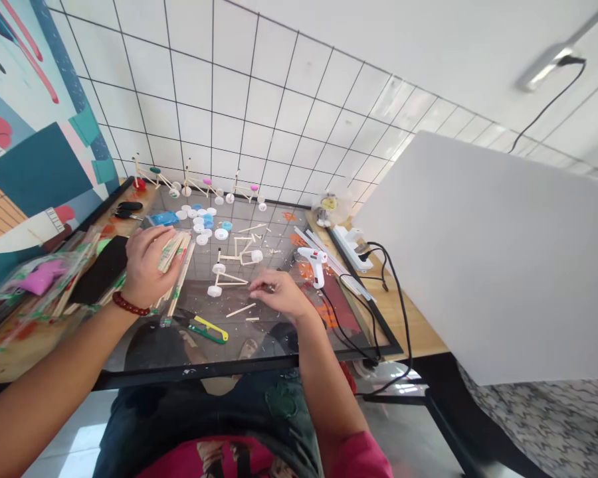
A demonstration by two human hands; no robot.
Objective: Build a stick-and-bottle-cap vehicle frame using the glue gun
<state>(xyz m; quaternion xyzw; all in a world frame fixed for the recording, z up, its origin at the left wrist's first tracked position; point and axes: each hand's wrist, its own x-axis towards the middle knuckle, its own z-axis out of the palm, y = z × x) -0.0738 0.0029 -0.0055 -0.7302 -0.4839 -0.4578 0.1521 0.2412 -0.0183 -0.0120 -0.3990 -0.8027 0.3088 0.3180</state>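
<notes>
Tiled wall (229, 86) backs the table (194, 376), which keeps supplies in easy reach: the left hand (144, 265) clamps a bundle of craft sticks (173, 252) together, while the right hand (279, 293), fingers pinched, hovers just left of the glue gun (313, 262) above a loose stick (240, 310).

Can't really tell what's at the fingertips (257, 286) of the right hand (282, 295), way too small to make out, and the left hand (145, 265) hides part of that bundle of wooden sticks (175, 253).
</notes>
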